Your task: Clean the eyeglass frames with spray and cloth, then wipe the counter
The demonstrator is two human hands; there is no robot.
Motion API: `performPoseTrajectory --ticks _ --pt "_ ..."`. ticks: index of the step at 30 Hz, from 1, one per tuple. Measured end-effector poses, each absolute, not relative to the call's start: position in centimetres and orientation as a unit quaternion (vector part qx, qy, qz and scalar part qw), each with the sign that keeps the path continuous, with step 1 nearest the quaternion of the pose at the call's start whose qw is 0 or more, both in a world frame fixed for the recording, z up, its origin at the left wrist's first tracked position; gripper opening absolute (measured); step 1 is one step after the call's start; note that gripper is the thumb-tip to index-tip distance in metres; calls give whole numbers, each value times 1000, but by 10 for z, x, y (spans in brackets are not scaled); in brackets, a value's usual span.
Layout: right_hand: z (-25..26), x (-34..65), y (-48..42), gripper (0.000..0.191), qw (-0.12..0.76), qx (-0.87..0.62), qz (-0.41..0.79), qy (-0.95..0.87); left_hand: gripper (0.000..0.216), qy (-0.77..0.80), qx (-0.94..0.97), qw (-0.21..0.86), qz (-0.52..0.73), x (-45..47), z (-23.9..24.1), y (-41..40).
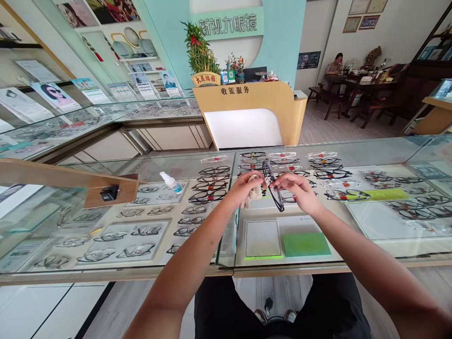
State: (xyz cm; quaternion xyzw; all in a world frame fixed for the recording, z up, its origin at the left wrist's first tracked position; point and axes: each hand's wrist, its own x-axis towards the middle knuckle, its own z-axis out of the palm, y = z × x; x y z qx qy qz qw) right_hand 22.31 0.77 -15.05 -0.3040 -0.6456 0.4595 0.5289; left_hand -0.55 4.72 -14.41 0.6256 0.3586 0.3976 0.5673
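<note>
A pair of dark-framed eyeglasses (278, 199) is held up over the glass counter, turned on its side. My right hand (301, 190) pinches the glasses from the right. In my left hand (244, 189) is a bunched beige cloth (253, 194), closed between the fingers right beside the frame. Whether the left fingertips also grip the glasses is hard to make out. A small white spray bottle (171, 182) with a blue label stands on the counter, left of my hands.
Under the glass top (226, 269) lie rows of eyeglasses (208, 196), white display boards and a green block (306, 244). At left stands a wooden piece (112, 190) with a small black object. Beyond are a cashier desk (252, 96) and a seated person (334, 66).
</note>
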Motion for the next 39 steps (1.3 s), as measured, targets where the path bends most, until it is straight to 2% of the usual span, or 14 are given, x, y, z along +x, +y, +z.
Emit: performPoseTrajectory --ticks 5,13,20,25,29,31,34,36,39 --pt "-153 221 7 23 517 -307 447 -662 33 414 611 530 417 -4 -145 48" --pt "-154 220 9 31 497 -341 406 -686 23 406 658 465 431 -6 -151 52" --pt "-161 217 16 33 495 -356 515 -602 18 421 675 419 439 -4 -148 47" --pt "-158 218 17 25 443 -379 552 -595 23 426 685 398 438 -5 -149 47" --pt "-153 220 15 18 441 -383 561 -586 27 438 688 373 443 -7 -149 47" --pt "-149 224 15 15 445 -389 563 -578 21 447 702 325 448 -10 -147 46" --pt "-143 230 14 13 434 -407 564 -573 14 446 743 194 460 -15 -142 44" --pt "-140 234 14 12 422 -416 563 -576 19 447 758 114 461 -18 -140 43" --pt "-139 237 14 13 419 -409 570 -577 25 457 758 57 463 -18 -138 40"
